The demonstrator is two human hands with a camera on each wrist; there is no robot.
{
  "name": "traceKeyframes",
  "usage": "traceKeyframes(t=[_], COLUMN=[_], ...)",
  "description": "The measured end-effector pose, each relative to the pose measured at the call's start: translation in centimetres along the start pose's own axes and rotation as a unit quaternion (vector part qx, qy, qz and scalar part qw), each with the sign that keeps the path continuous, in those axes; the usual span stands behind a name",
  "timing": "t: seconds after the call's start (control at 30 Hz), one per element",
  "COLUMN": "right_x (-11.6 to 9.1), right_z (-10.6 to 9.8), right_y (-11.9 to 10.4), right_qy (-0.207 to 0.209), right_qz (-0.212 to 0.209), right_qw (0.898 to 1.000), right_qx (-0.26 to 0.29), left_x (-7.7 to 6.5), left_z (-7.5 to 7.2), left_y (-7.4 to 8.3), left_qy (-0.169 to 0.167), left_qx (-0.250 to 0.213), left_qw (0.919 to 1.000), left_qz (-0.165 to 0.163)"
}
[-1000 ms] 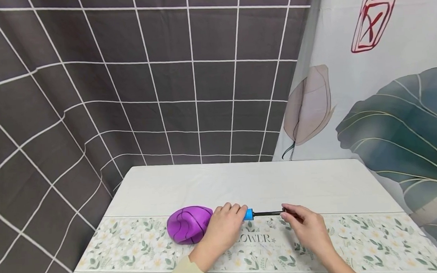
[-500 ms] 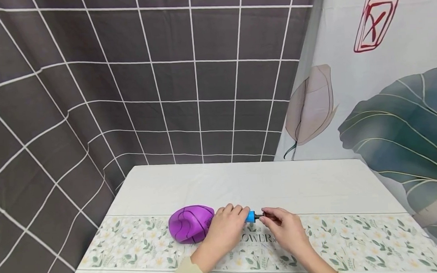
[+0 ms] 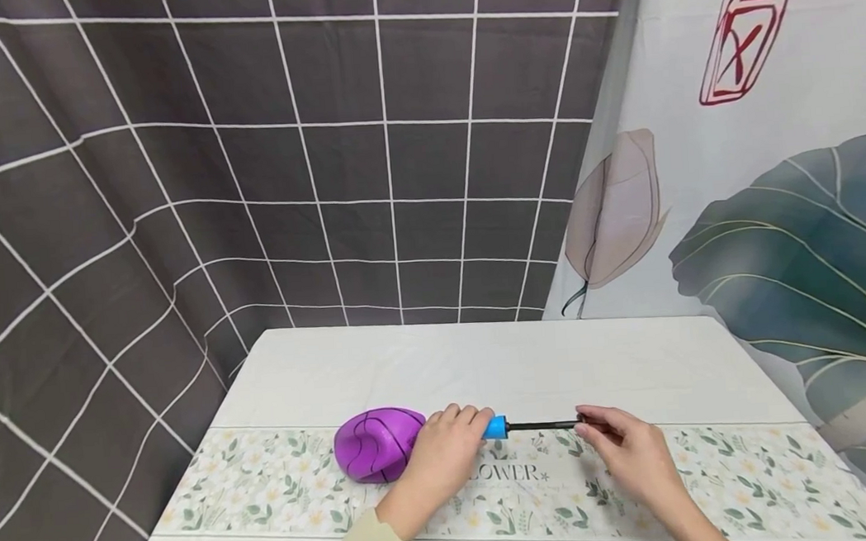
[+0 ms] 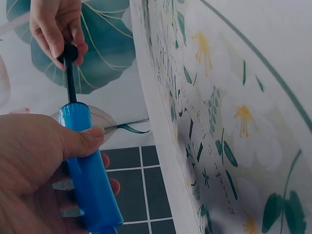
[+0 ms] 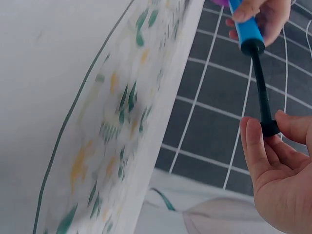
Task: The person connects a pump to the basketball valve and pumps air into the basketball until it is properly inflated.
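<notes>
My left hand [image 3: 451,447] grips the blue barrel of a hand pump [image 4: 92,180], with the thumb laid along one side and the fingers round the other. At the pump's far end, my right hand [image 3: 630,453] pinches the black knob [image 5: 269,128] of the plunger between thumb and fingers. The black rod [image 3: 542,425] stands well out of the barrel, between the two hands. Left of my left hand lies a purple ball [image 3: 379,445] with black lines, dented and partly flat. Whether the pump's tip sits in the ball is hidden behind my left hand.
The table [image 3: 483,367] carries a white cloth with a floral band and printed lettering. Behind it hangs a dark curtain [image 3: 337,169] with a white grid. A white curtain [image 3: 756,201] with leaf prints hangs at the right.
My right hand pushed the rod left, nearly to the barrel, then drew it back out to the right. My left hand and the ball have stayed almost in place.
</notes>
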State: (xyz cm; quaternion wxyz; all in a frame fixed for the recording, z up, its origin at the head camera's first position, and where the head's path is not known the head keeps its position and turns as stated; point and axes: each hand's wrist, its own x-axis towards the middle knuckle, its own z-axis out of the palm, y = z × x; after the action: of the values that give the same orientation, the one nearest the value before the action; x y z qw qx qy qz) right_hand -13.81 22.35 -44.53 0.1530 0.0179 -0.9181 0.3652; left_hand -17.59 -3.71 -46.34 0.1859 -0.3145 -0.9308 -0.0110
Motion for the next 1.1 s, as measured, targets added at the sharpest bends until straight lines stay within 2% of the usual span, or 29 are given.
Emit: traceKeyframes(t=[0.17, 0.33, 0.63, 0.73, 0.87, 1.0, 1.1], right_x=[0.0, 0.1, 0.3, 0.4, 0.4, 0.4, 0.3], right_z=[-0.4, 0.7, 3.7, 4.7, 5.6, 5.5, 4.9], right_y=[0.5, 0.1, -2.4, -3.3, -3.9, -3.7, -3.2], right_qy=[0.032, 0.054, 0.044, 0.015, -0.022, -0.039, -0.046], right_qz=[-0.017, -0.053, -0.071, -0.064, -0.034, 0.001, 0.012], right_qw=[0.999, 0.997, 0.996, 0.997, 0.998, 0.996, 0.995], right_qx=[-0.004, 0.005, 0.029, 0.041, 0.051, 0.076, 0.088], left_x=[0.0, 0.1, 0.4, 0.4, 0.3, 0.2, 0.1], left_z=[0.0, -0.1, -0.4, -0.5, -0.5, -0.3, 0.0], left_y=[0.0, 0.1, 0.6, 0.8, 0.8, 0.5, 0.3], left_qy=[0.004, -0.009, -0.014, -0.012, -0.009, 0.0, 0.006], left_qx=[0.005, 0.006, 0.009, 0.009, 0.005, 0.004, 0.003], left_qw=[1.0, 0.9999, 0.9998, 0.9999, 0.9999, 1.0, 1.0], left_qz=[0.0, -0.006, -0.007, -0.008, -0.006, -0.003, -0.003])
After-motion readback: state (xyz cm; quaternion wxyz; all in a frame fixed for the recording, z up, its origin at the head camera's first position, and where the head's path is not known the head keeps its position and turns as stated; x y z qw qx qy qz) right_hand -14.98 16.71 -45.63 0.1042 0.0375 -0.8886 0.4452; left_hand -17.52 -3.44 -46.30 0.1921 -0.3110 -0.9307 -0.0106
